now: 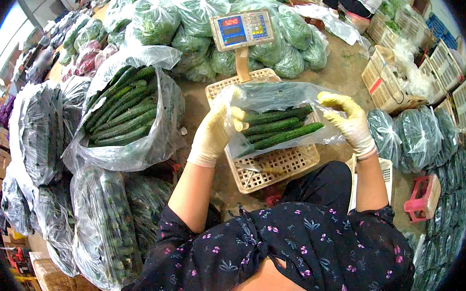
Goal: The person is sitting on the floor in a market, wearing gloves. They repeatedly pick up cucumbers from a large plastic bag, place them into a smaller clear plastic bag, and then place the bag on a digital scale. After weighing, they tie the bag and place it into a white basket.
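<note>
A clear plastic bag [297, 93] with several dark green cucumbers [278, 131] in it lies in front of me, over a beige plastic crate [246, 184] on the scale. My left hand [217, 128], in a pale yellow glove, is closed on the bag's left edge. On the other side my right hand [350, 122], gloved alike, pinches the bag's right edge, fingers bent round the film. Between the hands the bag is stretched wide. Behind it rises the scale's display [242, 30] with a lit red readout.
At left stands a large open bag [162, 134] full of cucumbers [126, 110]. Packed bags [104, 217] lie below it. Beyond the scale, green-filled bags [197, 14] are heaped. At right are beige crates [383, 83], more filled bags [422, 136] and a pink-and-beige stool [423, 197]. Another person [353, 4] sits far back.
</note>
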{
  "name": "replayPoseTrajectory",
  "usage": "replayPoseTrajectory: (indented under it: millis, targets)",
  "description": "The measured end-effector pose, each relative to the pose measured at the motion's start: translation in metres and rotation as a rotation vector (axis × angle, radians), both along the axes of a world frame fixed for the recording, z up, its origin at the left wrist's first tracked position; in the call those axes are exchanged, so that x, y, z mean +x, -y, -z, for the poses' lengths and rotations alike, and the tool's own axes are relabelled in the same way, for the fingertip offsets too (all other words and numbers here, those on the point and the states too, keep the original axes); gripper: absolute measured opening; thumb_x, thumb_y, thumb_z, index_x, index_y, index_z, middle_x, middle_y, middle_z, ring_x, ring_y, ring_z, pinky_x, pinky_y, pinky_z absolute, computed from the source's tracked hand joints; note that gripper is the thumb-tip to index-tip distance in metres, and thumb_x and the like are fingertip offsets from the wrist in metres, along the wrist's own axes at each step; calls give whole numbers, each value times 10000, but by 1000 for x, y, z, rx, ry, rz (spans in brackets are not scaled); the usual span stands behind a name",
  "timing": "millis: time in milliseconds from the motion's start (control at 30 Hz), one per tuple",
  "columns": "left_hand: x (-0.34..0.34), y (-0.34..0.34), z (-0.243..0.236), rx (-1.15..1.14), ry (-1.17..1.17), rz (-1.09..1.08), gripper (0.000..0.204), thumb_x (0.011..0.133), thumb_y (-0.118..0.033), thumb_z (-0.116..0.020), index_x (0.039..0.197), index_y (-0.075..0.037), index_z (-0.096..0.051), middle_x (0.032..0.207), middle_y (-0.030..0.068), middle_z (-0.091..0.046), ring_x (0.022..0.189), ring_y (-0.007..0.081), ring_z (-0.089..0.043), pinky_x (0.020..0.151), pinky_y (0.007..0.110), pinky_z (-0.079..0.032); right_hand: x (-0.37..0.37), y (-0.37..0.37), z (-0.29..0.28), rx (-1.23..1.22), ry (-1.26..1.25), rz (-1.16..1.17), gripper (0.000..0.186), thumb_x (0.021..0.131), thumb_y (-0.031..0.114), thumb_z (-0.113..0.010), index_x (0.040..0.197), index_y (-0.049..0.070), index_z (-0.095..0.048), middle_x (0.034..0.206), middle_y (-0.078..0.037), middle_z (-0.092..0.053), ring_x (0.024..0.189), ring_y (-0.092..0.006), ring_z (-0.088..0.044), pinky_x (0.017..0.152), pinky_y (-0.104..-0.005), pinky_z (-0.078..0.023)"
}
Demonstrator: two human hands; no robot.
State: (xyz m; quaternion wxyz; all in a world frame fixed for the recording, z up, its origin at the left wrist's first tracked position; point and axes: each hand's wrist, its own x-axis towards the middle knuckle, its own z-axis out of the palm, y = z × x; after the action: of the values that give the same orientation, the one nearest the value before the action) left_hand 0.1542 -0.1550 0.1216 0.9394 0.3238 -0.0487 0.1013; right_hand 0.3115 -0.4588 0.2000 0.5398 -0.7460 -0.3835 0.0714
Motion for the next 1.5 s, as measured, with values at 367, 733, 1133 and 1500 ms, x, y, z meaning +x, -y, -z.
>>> replayPoseTrajectory:
  millis: [367,733,1133,1500]
  targets:
    - [-9,6,-5,172,-141,-40,506,918,-262,-625,1313,22,-486,995,133,-670,815,222,-656,763,349,-536,40,32,56,-91,144,306,1186,619,277,-898,1540,101,-173,1533,-123,-337,1359,-293,-395,1119,-392,-320]
    - [-50,17,-11,300,-290,-262,342,932,-277,-540,917,49,-642,643,64,-566,558,183,-516,652,332,-478,40,1,14,412,-577,-138,500,951,203,-545,1413,36,-450,750,-13,-612,624,-111,-580,629,-240,-492]
    - [-56,25,-255,365,-56,-352,266,953,-264,-517,946,-8,-590,572,-53,-377,466,96,-293,622,305,-410,95,39,-178,587,-452,-507,431,934,225,-621,1298,2,-564,635,74,-512,500,-1,-425,500,-179,-395]
    - [-82,67,-317,1108,142,-600,609,1001,-399,-352,1402,52,-439,879,30,-526,823,154,-483,883,290,-402,9,117,-227,1124,58,-392,487,825,130,-730,1211,-102,-546,907,-142,-708,753,-186,-697,653,-279,-550]
